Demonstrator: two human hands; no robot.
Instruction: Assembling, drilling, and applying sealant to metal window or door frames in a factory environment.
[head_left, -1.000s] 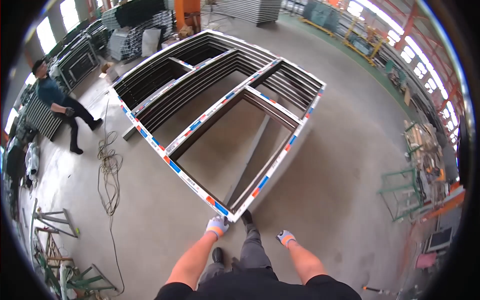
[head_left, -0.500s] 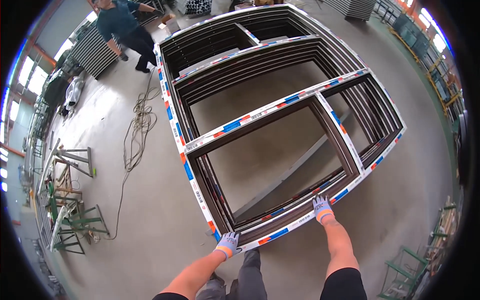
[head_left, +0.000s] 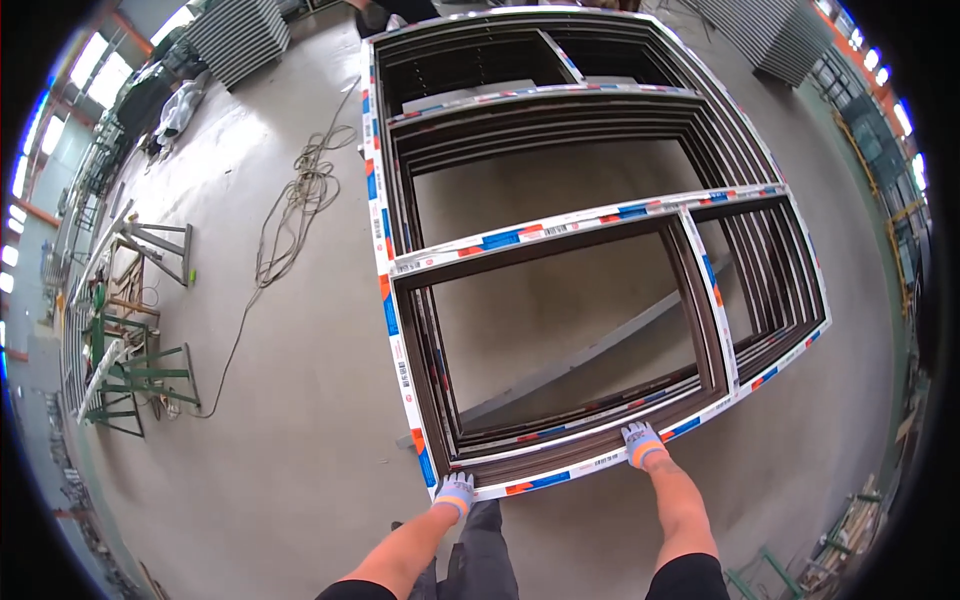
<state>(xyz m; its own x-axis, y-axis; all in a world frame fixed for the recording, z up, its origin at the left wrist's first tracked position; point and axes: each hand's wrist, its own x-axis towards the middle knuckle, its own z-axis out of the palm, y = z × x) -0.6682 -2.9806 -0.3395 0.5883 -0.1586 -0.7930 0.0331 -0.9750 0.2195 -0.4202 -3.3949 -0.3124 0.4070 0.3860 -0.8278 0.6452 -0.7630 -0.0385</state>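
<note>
A tall stack of large brown window frames, wrapped along the edges in white, blue and red protective film, lies flat before me. The top window frame (head_left: 560, 230) has several openings divided by crossbars. My left hand (head_left: 456, 493), in a grey glove with an orange cuff, is wrapped over its near left corner. Farther right on the same near edge, my gloved right hand (head_left: 643, 444) grips the rail, fingers over the top. Both thumbs are hidden. Through the openings show the lower frames and a long grey bar (head_left: 575, 358) below.
At the far left corner of the stack another person (head_left: 405, 8) is partly in view. A coiled cable (head_left: 315, 185) lies on the floor to the left. Green metal stands (head_left: 145, 375) stand farther left. Stacked profiles (head_left: 240, 40) are at the back.
The other person has moved from the left side to the stack's far end. My view has turned, so the frames sit farther right and straighter. Both my hands stay on the near edge.
</note>
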